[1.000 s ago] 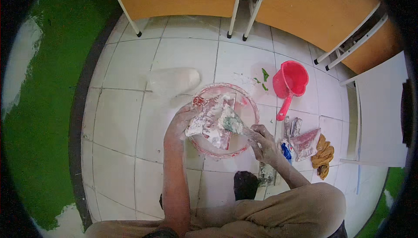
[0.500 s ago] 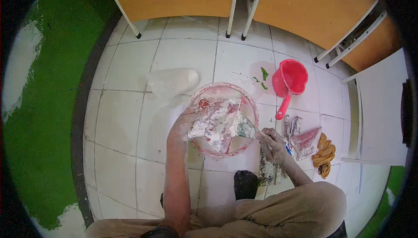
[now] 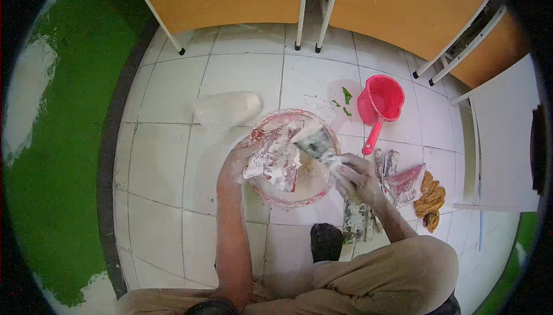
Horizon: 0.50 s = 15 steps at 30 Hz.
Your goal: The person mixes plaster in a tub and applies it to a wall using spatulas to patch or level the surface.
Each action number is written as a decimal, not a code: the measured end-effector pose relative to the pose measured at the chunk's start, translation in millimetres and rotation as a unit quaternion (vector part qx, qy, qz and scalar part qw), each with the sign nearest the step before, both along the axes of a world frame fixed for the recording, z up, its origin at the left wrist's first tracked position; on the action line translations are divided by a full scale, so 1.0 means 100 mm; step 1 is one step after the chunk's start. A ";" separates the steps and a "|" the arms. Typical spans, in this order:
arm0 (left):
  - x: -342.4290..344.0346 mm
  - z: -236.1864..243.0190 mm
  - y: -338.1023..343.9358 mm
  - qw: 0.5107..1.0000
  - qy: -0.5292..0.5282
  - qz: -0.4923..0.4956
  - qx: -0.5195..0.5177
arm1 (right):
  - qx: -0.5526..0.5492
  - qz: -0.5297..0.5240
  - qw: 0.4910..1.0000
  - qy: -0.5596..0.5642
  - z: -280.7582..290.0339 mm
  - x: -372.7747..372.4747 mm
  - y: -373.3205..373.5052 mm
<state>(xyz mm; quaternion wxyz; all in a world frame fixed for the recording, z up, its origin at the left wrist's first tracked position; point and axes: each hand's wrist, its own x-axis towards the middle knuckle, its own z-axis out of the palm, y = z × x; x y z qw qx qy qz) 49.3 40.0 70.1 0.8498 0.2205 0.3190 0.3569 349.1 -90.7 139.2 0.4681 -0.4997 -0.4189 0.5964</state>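
Observation:
My left hand (image 3: 236, 159) grips the edge of a reddish scraper board (image 3: 275, 159) smeared with lumpy white paste, held over a round, red-stained basin (image 3: 311, 191). My right hand (image 3: 360, 174) is closed on the handle of a putty knife (image 3: 314, 142), whose blade, coated in pale paste and blurred, is over the upper right part of the board. A pale translucent bag of white material (image 3: 229, 109) lies left of the basin's back.
A pink dipper (image 3: 380, 97) and green scraps (image 3: 347, 95) sit behind on tiles. Stained tools (image 3: 403, 183) and a brown cloth (image 3: 429, 200) lie right. Wooden desks (image 3: 397, 10) stand at the back, a white panel (image 3: 501, 142) right, green flooring (image 3: 69, 142) left.
The putty knife has swung from low on the board's right side up and leftward, its blade now higher. The board has shifted slightly left from a half second ago.

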 end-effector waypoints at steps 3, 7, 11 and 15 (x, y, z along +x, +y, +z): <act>0.05 0.05 -0.08 0.998 -0.053 0.007 0.013 | -0.175 0.082 0.970 0.149 0.08 -0.07 0.10; 0.14 0.11 -0.10 0.998 -0.060 0.020 0.021 | -0.207 0.116 0.944 0.231 -0.22 0.12 0.10; 0.16 0.20 -0.09 0.998 0.008 0.039 0.042 | -0.243 0.069 0.947 0.200 -0.49 0.34 0.00; -0.14 0.07 0.13 0.999 -0.030 0.035 0.010 | -0.085 0.138 0.987 -0.017 -0.60 0.56 -0.04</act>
